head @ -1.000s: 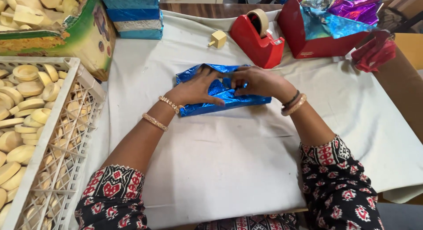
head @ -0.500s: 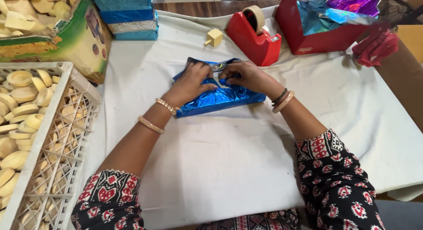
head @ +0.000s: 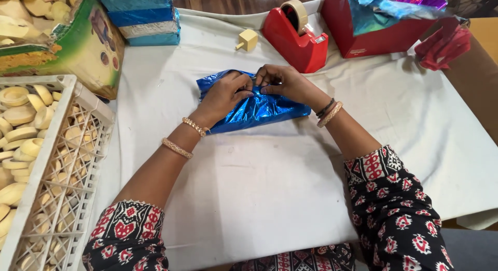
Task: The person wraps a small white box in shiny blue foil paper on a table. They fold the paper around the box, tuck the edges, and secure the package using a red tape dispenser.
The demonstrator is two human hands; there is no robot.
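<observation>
Fingers (head: 244,86) of our left hand (head: 224,97) and right hand (head: 282,81) pinched closed on the blue foil parcel (head: 259,111) at frame centre; foil could tear if pulled hard.

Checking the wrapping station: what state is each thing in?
Blue foil parcel: lying flat, pressed under both hands.
Left hand: on the foil.
Right hand: pinching the foil's top fold.
Tape dispenser: upright, roll loaded.
Red box: open, foil sheets inside.
Crate: filled with pale rings.
</observation>
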